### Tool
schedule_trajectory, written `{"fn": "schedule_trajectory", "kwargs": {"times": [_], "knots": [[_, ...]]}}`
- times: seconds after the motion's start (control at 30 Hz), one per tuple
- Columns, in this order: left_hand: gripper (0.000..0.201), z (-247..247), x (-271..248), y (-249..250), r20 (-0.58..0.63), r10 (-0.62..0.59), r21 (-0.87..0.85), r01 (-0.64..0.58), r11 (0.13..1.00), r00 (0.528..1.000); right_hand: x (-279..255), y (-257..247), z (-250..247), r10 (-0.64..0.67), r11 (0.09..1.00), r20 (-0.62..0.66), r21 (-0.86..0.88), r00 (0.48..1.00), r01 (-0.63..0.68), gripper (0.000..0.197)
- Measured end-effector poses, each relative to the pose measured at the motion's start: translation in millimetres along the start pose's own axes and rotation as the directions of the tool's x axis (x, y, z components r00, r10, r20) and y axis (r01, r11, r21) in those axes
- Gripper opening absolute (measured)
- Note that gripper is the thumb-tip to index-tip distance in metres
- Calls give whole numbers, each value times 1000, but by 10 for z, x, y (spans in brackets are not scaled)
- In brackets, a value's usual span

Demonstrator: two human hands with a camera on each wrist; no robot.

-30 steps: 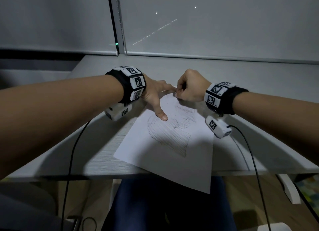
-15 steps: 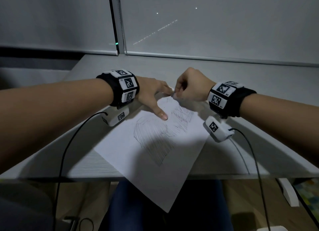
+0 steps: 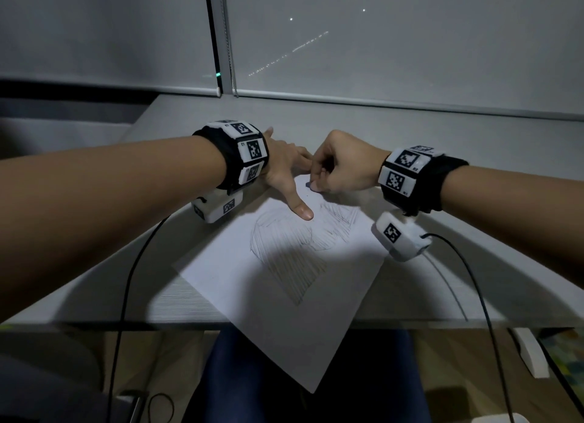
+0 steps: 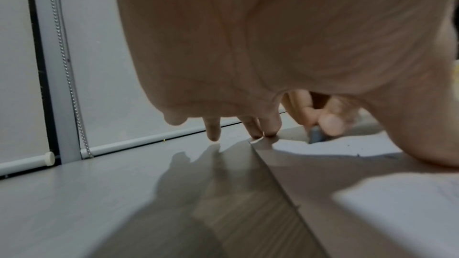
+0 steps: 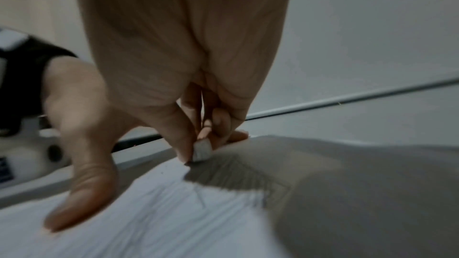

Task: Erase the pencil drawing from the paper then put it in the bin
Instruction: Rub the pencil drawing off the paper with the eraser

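- Grey roller blinds hang behind a pale grey tabletop (image 3: 474, 144) in a dim room; no bin shows in any view.
- White paper (image 3: 294, 312) lies flat on the tabletop, turned like a diamond. Its long axis runs from the far corner under the hands toward the person, and its near corner juts past the tabletop's front edge over the lap.
- Pencil drawing (image 3: 294, 258), a hatched heart-like shape, sits in the paper's far half, its point aimed toward the person; most of the hatching looks untouched.
- Left hand (image 3: 284, 170) has its grip spread: straight fingers lie on the far corner and the thumb presses the sheet just above the drawing.
- Right hand (image 3: 341, 166) has its grip curled, thumb and fingertips pinching a small eraser (image 5: 202, 149), its lower end touching the paper near the far corner, just beside the left fingers.
- Risk, as I judge it: the sheet is pinned only at its far end, so strokes pulled toward the person could drag the loose near half, buckle it or crease it.
- The overhanging corner gives the paper leverage to swivel or slide off if the left hand eases its pressure.
- The eraser is small and held by its tip; hard rubbing could flick it from the pinch, or tear the paper where it bunches against the thumb.
- Rubbing across dense hatching may smear graphite rather than lift it.
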State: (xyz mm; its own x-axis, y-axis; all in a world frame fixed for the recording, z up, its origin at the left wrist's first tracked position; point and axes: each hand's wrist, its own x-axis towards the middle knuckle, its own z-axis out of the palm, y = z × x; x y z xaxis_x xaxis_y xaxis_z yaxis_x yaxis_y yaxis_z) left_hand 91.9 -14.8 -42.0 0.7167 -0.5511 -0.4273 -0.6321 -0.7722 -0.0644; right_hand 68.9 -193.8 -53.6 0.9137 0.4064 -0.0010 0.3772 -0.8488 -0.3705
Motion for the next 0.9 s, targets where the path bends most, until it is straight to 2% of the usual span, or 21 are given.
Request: {"fn": "schedule_trajectory", "kwargs": {"times": [0.17,0.23,0.4,0.6,0.67,0.8,0.9], "knots": [[123,-23,-24,29,12,-40,15,40,999,999,95,75,-24,84,996,-137,-19,987,-87,9],[124,-29,-26,38,24,-49,13,48,999,999,68,49,12,75,996,-158,-27,985,-80,9],[120,-28,-18,26,39,-30,19,30,999,999,-80,-77,49,-33,999,-18,5,999,33,7],[128,-41,-29,65,58,-69,-2,69,998,996,9,109,7,71,997,-151,-5,986,-72,11],[127,-43,-30,71,67,-69,-3,70,998,995,-47,76,29,44,999,-128,-6,991,-45,15],[125,-53,-28,70,70,-73,16,72,997,995,-190,7,4,-6,999,-2,34,1000,7,11],[129,-59,-10,84,67,-75,42,72,997,995,-104,89,-29,41,999,-56,32,998,-39,18]]}}
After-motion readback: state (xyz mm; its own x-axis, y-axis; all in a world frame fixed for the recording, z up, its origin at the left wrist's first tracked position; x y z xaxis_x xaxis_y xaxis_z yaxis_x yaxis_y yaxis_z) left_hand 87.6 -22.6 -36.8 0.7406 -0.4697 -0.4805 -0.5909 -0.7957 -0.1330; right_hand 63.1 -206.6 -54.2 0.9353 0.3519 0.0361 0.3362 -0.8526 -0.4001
